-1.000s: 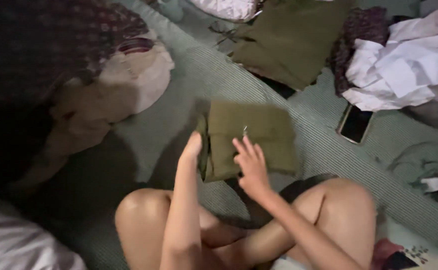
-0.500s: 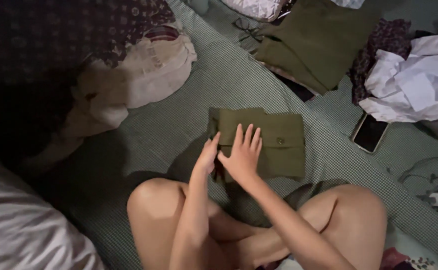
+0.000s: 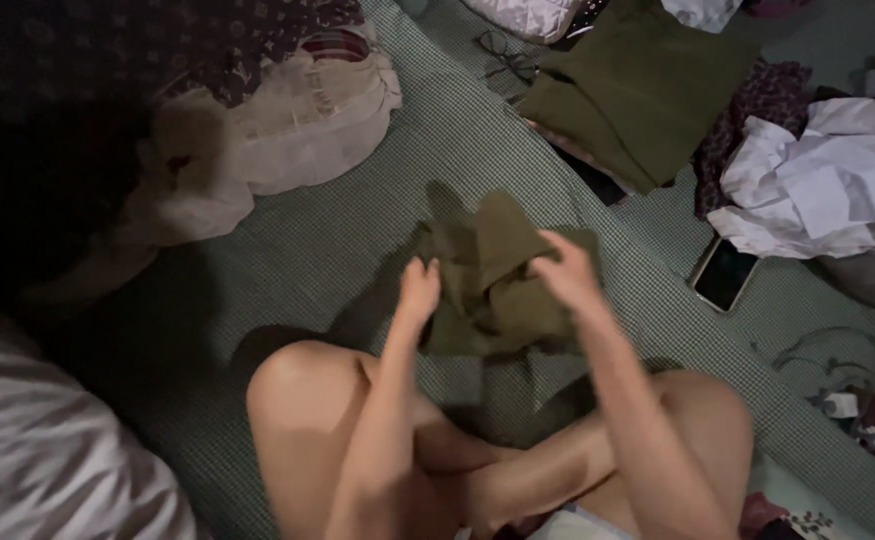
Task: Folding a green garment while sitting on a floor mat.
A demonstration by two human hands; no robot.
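An olive green folded garment (image 3: pixel 493 275) is lifted off the checked green bedsheet (image 3: pixel 338 240) in front of my crossed legs. My left hand (image 3: pixel 420 288) grips its left edge. My right hand (image 3: pixel 566 272) grips its right side from above. The cloth bunches and hangs between the two hands, its upper flap sticking up.
A larger olive green garment (image 3: pixel 648 85) lies at the top. Crumpled white clothes (image 3: pixel 838 185) sit at the right, a dark phone (image 3: pixel 724 274) beside them. Glasses (image 3: pixel 503 52) lie at the top, a cream pillow (image 3: pixel 298 120) to the left, cables (image 3: pixel 838 380) at the lower right.
The garment lay flat and folded on the sheet with both hands pressing on it; now both hands have taken hold of it and raised it, and it has lost its flat shape.
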